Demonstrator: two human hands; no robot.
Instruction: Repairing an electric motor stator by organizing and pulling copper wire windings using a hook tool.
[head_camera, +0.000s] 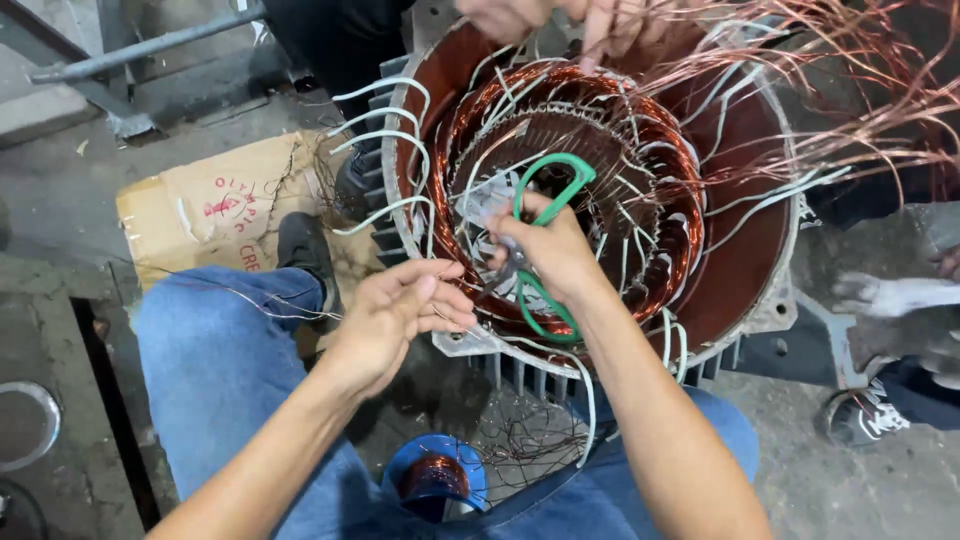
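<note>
Grey concrete floor (60, 200), gritty, with a flattened piece of cardboard (215, 205) off to the left. Nearest, between knees in blue jeans, a blue spool (435, 480) of copper wire amid a tangle of thin offcuts. Just above, left hand (395, 315) palm up at the rim of the motor housing (745, 200), fingers drawn together as if pinching a fine strand; too thin to say for sure. Beside it, right hand (550, 250) reaching into the bore, closed around green-handled scissors (548, 175), blades hidden among the white sleeves (385, 135) and copper windings (655, 170). By the look of it, trimming or snipping at the coil ends. Calls for a steady blade, kept off the neighbouring copper, with the strand held taut. Farther back, across the housing, another person's hands (560, 15) at the top edge, and a spray of loose copper wire (860, 90) fanning out to the right.
</note>
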